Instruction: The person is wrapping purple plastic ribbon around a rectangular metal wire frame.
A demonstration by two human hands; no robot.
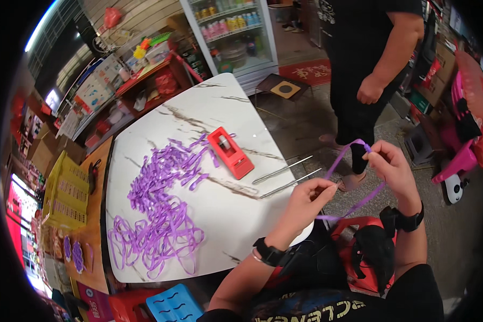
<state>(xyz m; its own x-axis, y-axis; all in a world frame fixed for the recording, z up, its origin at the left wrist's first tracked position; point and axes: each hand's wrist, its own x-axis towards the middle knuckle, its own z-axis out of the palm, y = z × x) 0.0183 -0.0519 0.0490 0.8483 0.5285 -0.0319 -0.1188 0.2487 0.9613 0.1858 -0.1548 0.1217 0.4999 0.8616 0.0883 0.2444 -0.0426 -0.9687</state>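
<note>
Both hands are pinching one purple ribbon strip point(354, 177) off the table edge: left hand point(306, 201) gripping its lower end, right hand point(392, 166) bending the top into a loop; closing it likely needs the tape dispenser point(229, 152) beyond the left hand.

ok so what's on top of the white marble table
On the white marble-patterned table lie a heap of purple ribbon strips, a red tape dispenser and two thin metal rods. The tabletop under the heap is hidden.

White marble-look table point(198, 107) — purple ribbon strips point(158, 204), red tape dispenser point(230, 152), two metal rods point(284, 177).
</note>
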